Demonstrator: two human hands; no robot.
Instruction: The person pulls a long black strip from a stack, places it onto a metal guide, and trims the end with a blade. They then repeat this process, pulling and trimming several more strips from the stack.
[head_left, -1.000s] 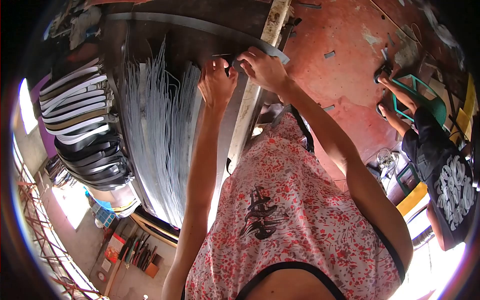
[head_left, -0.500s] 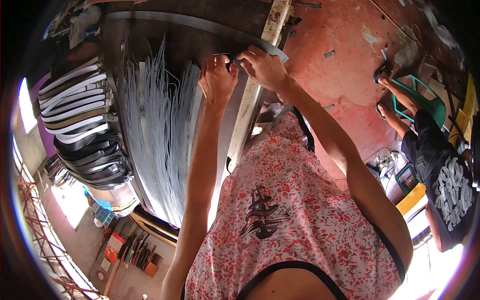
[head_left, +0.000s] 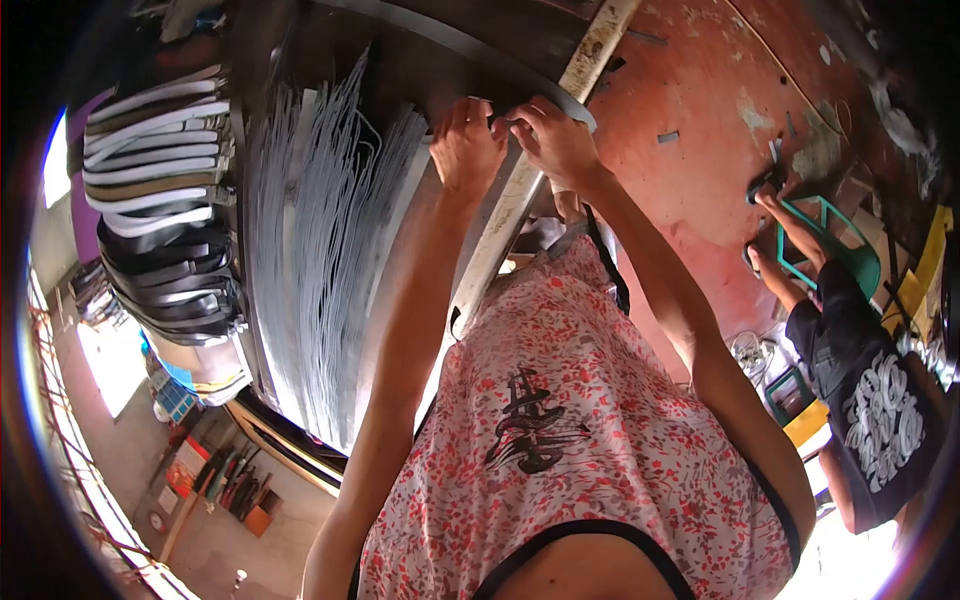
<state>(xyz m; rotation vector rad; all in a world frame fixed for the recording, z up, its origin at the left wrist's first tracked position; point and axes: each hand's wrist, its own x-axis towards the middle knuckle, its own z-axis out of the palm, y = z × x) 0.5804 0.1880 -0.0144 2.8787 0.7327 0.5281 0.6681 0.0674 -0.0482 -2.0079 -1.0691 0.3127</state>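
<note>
Near the top centre, my left hand [head_left: 467, 145] is closed at the table's edge, its fingers bent around something dark and too small to make out. Close beside it on the right, my right hand [head_left: 552, 140] is closed too, with thumb and fingers pinched on the dark strip end between the hands. A long grey band [head_left: 440, 32] curves across the dark table and passes behind my right hand. Many thin grey strips [head_left: 325, 230] lie in a bundle on the table, left of my left forearm.
Stacked white, brown and black straps [head_left: 165, 190] are at the left. A worn pale rail [head_left: 600, 48] edges the table. Dark scraps lie on the red floor [head_left: 700, 200]. At the right, a person in a dark shirt [head_left: 885, 420] is by a green stool [head_left: 850, 245].
Both hands, the table and the strips appear shifted slightly right in the view. My hands keep nearly the same pose, close together at the table's edge.
</note>
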